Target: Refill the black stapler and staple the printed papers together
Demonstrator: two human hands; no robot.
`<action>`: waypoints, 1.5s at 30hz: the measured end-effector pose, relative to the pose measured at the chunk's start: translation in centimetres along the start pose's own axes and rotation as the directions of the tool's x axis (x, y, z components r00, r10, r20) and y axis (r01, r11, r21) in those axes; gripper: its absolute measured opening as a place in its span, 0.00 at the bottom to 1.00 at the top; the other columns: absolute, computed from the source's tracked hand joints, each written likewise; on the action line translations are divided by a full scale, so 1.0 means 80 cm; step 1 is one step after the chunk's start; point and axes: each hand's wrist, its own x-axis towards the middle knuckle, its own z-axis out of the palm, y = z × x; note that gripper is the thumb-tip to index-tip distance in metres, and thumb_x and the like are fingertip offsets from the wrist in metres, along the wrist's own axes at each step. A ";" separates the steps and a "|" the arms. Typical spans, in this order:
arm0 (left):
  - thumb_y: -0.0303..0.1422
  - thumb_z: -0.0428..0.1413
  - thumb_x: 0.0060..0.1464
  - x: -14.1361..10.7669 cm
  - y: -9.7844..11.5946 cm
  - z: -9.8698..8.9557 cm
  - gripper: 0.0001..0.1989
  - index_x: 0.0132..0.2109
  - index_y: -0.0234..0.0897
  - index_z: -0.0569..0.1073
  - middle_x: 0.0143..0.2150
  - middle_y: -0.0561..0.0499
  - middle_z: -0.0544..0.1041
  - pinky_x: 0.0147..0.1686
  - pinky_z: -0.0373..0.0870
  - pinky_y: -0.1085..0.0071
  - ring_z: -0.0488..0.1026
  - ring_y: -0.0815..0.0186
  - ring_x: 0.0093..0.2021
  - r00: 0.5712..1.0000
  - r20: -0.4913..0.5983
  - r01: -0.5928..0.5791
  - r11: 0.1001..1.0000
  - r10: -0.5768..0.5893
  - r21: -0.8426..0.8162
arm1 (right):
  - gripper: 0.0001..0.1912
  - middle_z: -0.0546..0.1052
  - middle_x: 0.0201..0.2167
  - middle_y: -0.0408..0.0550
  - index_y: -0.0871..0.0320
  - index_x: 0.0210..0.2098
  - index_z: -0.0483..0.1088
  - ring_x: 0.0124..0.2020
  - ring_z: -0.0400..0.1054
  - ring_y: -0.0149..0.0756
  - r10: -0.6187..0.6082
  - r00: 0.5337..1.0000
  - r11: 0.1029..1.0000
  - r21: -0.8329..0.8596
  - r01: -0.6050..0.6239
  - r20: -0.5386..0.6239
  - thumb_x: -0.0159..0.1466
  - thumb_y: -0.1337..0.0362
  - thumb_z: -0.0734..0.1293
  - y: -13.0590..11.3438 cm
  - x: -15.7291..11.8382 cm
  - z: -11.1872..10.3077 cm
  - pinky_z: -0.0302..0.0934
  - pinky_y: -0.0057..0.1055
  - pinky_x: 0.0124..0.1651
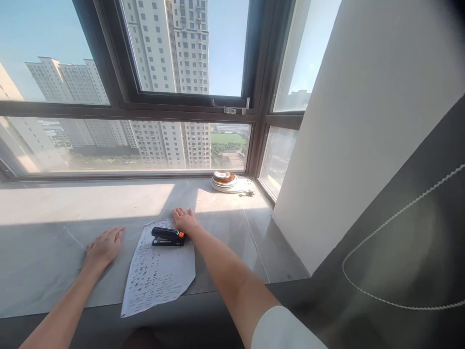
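Written sheet (160, 278) overhangs sill (225, 223) in front, L hand (104, 248) flat & loose to its left, blk stapler (167, 236) on sheet's far half, R hand (184, 220) open, palm-down just beside, stacked rnd items (224, 183) nr window frame (163, 115).

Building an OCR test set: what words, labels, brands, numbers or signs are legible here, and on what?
None can be read.
Paper: rows of dark writing, too small and blurred to read.
Black stapler: small pale marks on its side, too small to tell whether they are letters.
Elsewhere: no lettering I can make out.
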 end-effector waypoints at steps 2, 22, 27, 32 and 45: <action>0.46 0.43 0.63 -0.001 0.004 -0.002 0.28 0.64 0.45 0.71 0.72 0.41 0.67 0.69 0.56 0.42 0.62 0.47 0.72 1.000 -0.020 -0.009 1.000 0.009 -0.012 | 0.27 0.49 0.77 0.60 0.63 0.73 0.52 0.78 0.41 0.47 -0.016 1.000 1.000 0.002 0.016 -0.016 0.78 0.61 0.51 -0.005 0.003 0.002 0.36 0.66 0.75; 0.34 0.46 0.62 -0.013 0.080 0.001 0.18 0.53 0.38 0.75 0.57 0.37 0.77 0.58 0.69 0.49 0.71 0.45 0.60 0.978 -0.207 -0.042 0.997 0.027 -0.069 | 0.32 0.53 0.76 0.58 0.60 0.76 0.50 0.78 0.44 0.49 0.012 1.000 0.989 -0.150 -0.016 -0.028 0.74 0.67 0.55 0.202 -0.138 -0.096 0.42 0.60 0.76; 0.31 0.44 0.65 -0.011 0.267 0.019 0.15 0.48 0.39 0.75 0.47 0.44 0.80 0.51 0.73 0.61 0.77 0.56 0.48 0.867 -0.250 -0.498 0.784 0.432 -0.371 | 0.32 0.57 0.75 0.58 0.58 0.74 0.54 0.77 0.46 0.50 -0.011 0.998 0.993 -0.118 0.003 -0.066 0.71 0.72 0.56 0.209 -0.128 -0.092 0.44 0.61 0.75; 0.26 0.45 0.63 0.017 0.387 0.063 0.15 0.45 0.38 0.76 0.45 0.44 0.80 0.51 0.72 0.60 0.75 0.56 0.49 0.764 -0.234 -0.641 0.666 0.601 -0.382 | 0.33 0.66 0.70 0.55 0.54 0.70 0.60 0.75 0.53 0.48 -0.028 0.989 0.996 -0.086 0.015 -0.143 0.67 0.76 0.58 0.219 -0.131 -0.088 0.50 0.59 0.72; 0.35 0.52 0.66 0.018 0.405 0.084 0.10 0.44 0.40 0.78 0.42 0.46 0.77 0.43 0.68 0.63 0.74 0.57 0.44 0.709 -0.039 -0.693 0.685 0.704 -0.223 | 0.15 0.76 0.38 0.47 0.55 0.43 0.71 0.37 0.68 0.37 -0.310 0.939 0.916 0.219 0.337 -0.150 0.73 0.49 0.65 0.157 -0.173 -0.153 0.60 0.31 0.40</action>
